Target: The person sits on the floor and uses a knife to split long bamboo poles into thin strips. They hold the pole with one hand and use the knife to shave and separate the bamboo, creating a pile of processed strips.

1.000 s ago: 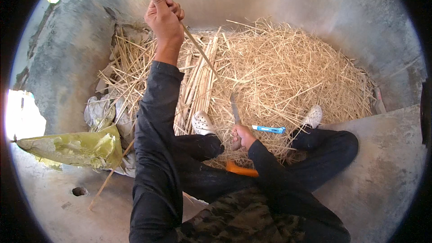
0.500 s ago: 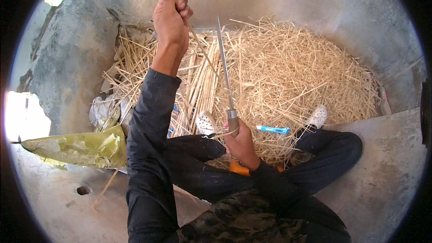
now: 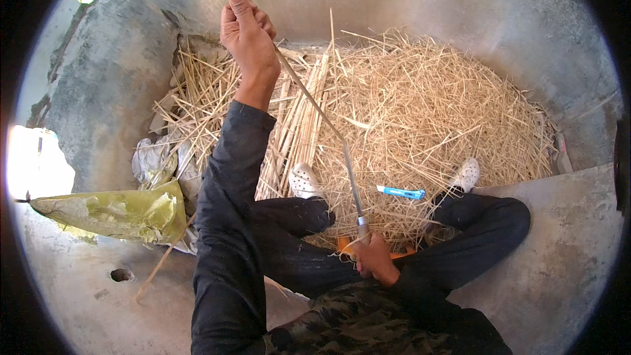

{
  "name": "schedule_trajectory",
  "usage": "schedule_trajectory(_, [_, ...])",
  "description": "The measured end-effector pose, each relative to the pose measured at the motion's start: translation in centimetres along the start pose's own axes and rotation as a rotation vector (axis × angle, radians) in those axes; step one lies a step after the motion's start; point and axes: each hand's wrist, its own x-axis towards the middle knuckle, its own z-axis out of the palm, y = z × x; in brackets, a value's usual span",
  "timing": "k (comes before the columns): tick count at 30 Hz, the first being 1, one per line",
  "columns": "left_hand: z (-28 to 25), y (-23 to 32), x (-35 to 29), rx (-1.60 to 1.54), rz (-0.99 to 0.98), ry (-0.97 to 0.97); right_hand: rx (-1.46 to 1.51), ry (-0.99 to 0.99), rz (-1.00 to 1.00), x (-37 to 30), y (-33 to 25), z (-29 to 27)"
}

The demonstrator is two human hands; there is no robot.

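Gripping a thin stick overhead, left hand, right hand holding knife against it

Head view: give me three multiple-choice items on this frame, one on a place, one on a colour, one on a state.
1. Where does the blue tool lie?
A. on the straw, between the two shoes
B. in the left hand
C. on the yellow-green bag

2. What colour are the shoes?
A. black
B. white
C. red

3. How does the left hand stand?
A. flat on the floor
B. open and raised
C. raised and closed on a thin stick

Answers: 1 A, it rests on straw between the shoes. 2 B, both shoes are white. 3 C, the fingers wrap the stick's upper end, while the right hand holds a knife against it.
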Motion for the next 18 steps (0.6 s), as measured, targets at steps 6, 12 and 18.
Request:
schedule_trajectory(6, [0.1, 0.3, -0.2, -0.116, -0.047, 0.011, -0.354, 0.135, -0.495, 3.0, -2.7, 3.1])
schedule_trajectory(12, [-1.7, 1.1, -0.5, -0.176, -0.101, -0.048, -0.294, 0.152, -0.626, 6.4, -6.8, 5.6])
schedule_trajectory(18, [-1.8, -0.9, -0.7, -0.031, -0.015, 0.074, -0.325, 0.091, -0.167, 14.8, -0.4, 4.6])
